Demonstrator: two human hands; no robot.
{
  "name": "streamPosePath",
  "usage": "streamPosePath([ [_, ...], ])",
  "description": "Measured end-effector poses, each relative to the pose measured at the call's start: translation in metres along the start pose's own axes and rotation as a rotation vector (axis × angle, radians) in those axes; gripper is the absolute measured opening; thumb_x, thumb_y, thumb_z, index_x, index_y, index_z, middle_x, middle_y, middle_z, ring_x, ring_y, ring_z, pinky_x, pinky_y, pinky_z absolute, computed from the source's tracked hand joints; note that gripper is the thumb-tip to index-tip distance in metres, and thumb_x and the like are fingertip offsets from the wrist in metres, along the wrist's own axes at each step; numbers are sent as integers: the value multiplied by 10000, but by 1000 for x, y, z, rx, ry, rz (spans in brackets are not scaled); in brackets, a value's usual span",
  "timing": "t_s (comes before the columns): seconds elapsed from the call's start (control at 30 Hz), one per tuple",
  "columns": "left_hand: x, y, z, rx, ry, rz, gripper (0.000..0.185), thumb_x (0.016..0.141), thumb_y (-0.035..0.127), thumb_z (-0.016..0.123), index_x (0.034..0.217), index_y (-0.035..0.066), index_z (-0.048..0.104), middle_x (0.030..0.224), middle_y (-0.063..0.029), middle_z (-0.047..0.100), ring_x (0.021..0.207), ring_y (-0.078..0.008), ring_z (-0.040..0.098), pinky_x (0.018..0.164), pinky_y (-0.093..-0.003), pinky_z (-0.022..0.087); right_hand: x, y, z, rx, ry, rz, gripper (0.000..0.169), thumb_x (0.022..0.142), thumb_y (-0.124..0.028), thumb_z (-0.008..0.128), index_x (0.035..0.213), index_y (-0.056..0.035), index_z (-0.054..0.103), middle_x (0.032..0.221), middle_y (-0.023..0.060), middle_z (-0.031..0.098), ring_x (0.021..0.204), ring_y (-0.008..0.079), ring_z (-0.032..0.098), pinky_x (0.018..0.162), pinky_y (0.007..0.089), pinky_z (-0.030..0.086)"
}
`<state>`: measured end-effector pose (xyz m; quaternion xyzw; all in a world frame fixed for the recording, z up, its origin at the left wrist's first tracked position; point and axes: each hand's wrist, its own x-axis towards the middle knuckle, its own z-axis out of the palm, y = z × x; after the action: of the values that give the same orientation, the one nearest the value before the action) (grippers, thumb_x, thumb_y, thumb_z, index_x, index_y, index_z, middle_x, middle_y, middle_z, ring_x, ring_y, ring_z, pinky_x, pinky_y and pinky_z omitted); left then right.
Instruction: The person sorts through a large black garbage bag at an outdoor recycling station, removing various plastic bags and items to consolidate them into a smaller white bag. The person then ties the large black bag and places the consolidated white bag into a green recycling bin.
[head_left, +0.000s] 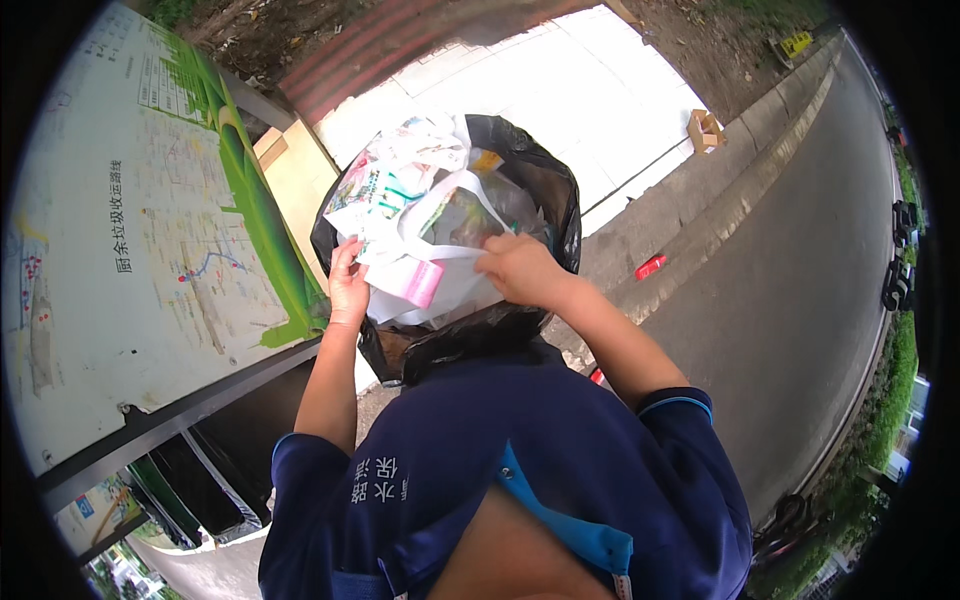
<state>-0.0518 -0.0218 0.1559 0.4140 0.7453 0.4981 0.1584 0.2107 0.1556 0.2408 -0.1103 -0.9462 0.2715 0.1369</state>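
Before me a black plastic bin liner (559, 180) gapes wide, heaped with rubbish. Across the top of the heap lies a white carrier bag (442, 202) with looped handles. My right hand (521, 270) pinches one of its handle straps on the right side. At the left, the fingers of my left hand (349, 285) grip the white bag's edge. Between both hands sits a pink-and-white packet (421, 283). Crumpled printed plastic (397, 169) bulges at the upper left of the heap. Beneath the straps, clear plastic (465, 214) shows; what is deeper down is hidden.
A large signboard (172, 217) with maps and writing stands close on my left. Dark-lined bins (199, 480) are below it. To the right are a small cardboard box (705, 133), a red bottle (650, 267) by the kerb, and the road (772, 247).
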Motion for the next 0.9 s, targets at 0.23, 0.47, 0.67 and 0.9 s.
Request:
streamPosePath([
  [0.23, -13, 39, -6, 74, -63, -124, 484, 741, -23, 653, 1161, 193, 544, 1267, -51, 474, 1170, -204, 456, 867, -317, 443, -27, 9, 11, 94, -243, 43, 143, 730, -98, 558, 835, -129, 650, 778, 121, 616, 747, 319, 606, 659, 429, 461],
  [0.47, -9, 4, 12, 455, -220, -217, 724, 651, 262, 757, 1260, 61, 420, 1238, -152, 471, 1163, -333, 436, 969, -391, 374, -62, 11, 29, 288, -251, 268, 232, 795, -166, 557, 1022, -156, 603, 878, 121, 621, 789, 333, 604, 687, 424, 478],
  [0.67, -20, -7, 22, 572, -119, -300, 466, 716, 184, 705, 1154, 138, 552, 1144, -90, 537, 1088, -302, 492, 919, -352, 412, -95, 27, 3, 251, -147, 643, 265, 837, -280, 562, 1065, -149, 589, 812, 143, 641, 753, 339, 619, 631, 431, 483],
  [0.9, -43, -79, -5, -160, 267, -435, 156, 827, 148, 643, 964, 73, 650, 883, -6, 624, 792, -128, 573, 756, -250, 447, -95, 52, 18, -31, -332, 585, 305, 846, -253, 536, 1123, -126, 542, 790, 172, 636, 734, 367, 611, 643, 458, 476],
])
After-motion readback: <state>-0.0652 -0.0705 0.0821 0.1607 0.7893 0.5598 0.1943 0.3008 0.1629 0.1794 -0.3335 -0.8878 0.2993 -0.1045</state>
